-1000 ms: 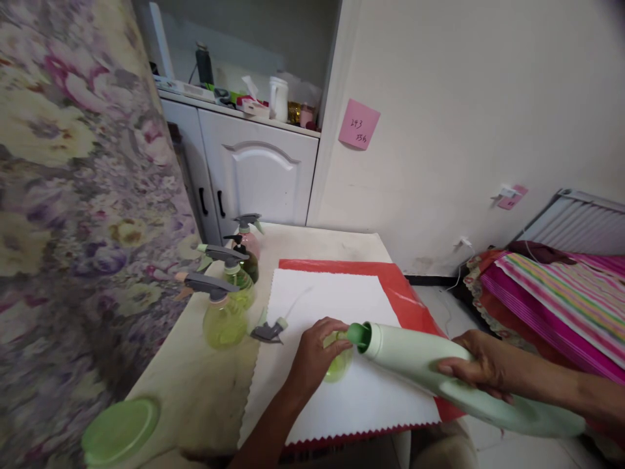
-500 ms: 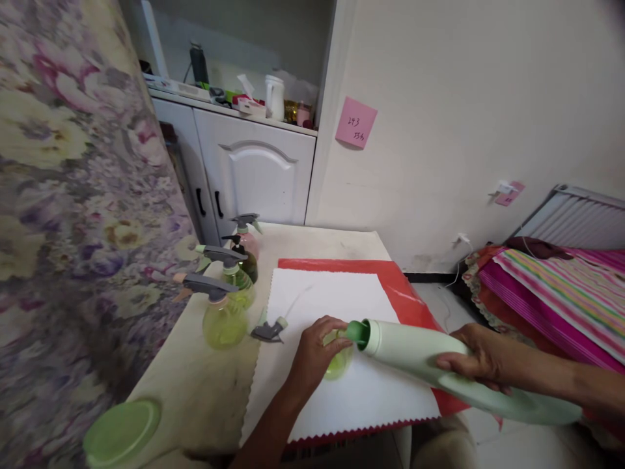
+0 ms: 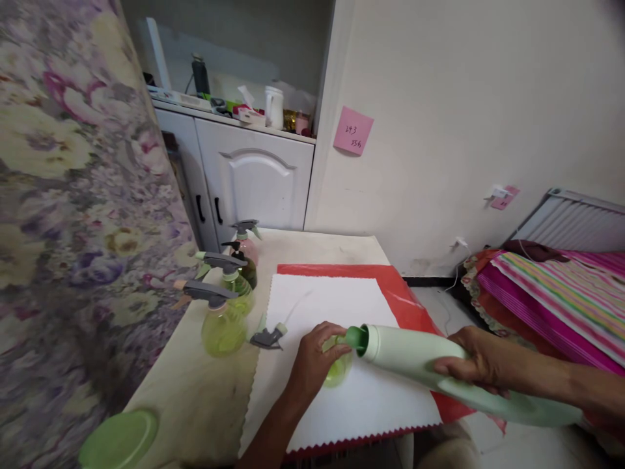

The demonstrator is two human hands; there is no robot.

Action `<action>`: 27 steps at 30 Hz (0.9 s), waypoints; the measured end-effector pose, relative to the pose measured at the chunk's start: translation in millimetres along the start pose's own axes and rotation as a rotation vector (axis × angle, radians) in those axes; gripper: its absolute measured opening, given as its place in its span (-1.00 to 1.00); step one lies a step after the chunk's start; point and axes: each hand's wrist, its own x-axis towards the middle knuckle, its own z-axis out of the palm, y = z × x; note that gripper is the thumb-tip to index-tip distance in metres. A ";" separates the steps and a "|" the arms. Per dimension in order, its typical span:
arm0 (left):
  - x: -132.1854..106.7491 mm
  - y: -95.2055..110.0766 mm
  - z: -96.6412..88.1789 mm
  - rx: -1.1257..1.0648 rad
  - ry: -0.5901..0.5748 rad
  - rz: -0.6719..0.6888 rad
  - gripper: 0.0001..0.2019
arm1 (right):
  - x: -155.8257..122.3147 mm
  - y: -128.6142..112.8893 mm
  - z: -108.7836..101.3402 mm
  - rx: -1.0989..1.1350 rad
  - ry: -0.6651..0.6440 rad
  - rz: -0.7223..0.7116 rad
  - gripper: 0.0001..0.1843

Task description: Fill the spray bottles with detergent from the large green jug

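My left hand [image 3: 317, 355] closes its fingers round the neck of a see-through yellow-green spray bottle body [image 3: 338, 372] standing on a white sheet [image 3: 371, 407]. In my right hand [image 3: 474, 359] is a big pale green detergent bottle [image 3: 410, 353], gripped at its handle and tilted almost flat. Its darker green spout [image 3: 356, 338] points at the mouth of the spray bottle, beside my left fingertips; whether liquid is flowing I cannot make out. A grey trigger spray head [image 3: 270, 336] with a thin clear tube lies at the sheet's left edge.
Several spray and pump bottles [image 3: 224, 331] line the table's left side. At the near left corner sits a green round lid [image 3: 120, 440]. Red plastic [image 3: 413, 303] lies under the white sheet. A floral curtain [image 3: 88, 215] hangs left, and a bed [image 3: 551, 293] stands right.
The camera view has shifted slightly, so the scene sits a little lower. Both hands keep their holds, and the detergent bottle stays tilted at the spray bottle's mouth.
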 end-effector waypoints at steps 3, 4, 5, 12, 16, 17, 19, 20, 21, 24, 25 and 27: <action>-0.3 0.7 -0.5 0.007 -0.001 -0.002 -0.88 | 0.4 -0.1 0.5 -0.003 0.004 0.007 -0.48; -0.3 0.9 -0.5 0.005 0.002 0.000 -0.88 | 0.2 -0.5 0.7 -0.005 0.005 0.008 -0.48; -0.3 1.0 -0.4 0.001 0.004 0.003 -0.88 | -0.1 -1.0 0.8 -0.008 0.007 0.008 -0.47; -0.4 -0.8 0.5 -0.003 0.003 0.019 -0.88 | -4.6 -6.7 -0.3 -0.014 0.004 0.004 -0.45; -0.4 -1.1 0.7 0.010 0.006 0.012 -0.88 | -3.2 -6.9 -0.8 -0.024 0.006 0.004 -0.43; -0.3 -1.0 0.8 0.013 0.008 0.010 -0.88 | -2.8 -6.8 -0.8 -0.022 0.006 0.000 -0.42; -0.1 -0.4 0.8 0.019 0.010 0.008 -0.89 | -2.7 -7.1 -0.8 -0.017 0.007 -0.006 -0.42; -0.1 0.1 0.8 0.021 0.010 0.007 -0.89 | -3.1 -7.6 -0.9 -0.017 0.007 -0.004 -0.42; -0.2 0.6 0.8 0.022 0.010 0.008 -0.89 | -3.6 -8.3 -1.0 -0.017 0.008 -0.001 -0.42; -0.6 2.2 0.6 0.021 0.009 0.009 -0.89 | -5.4 -10.7 -1.8 -0.018 0.009 -0.002 -0.42; -0.6 2.4 0.6 0.021 0.008 0.008 -0.89 | -5.7 -11.2 -2.1 -0.018 0.008 -0.003 -0.42; -0.5 2.4 0.8 0.020 0.012 0.008 -0.89 | -5.8 -11.8 -2.5 -0.019 0.006 -0.004 -0.41</action>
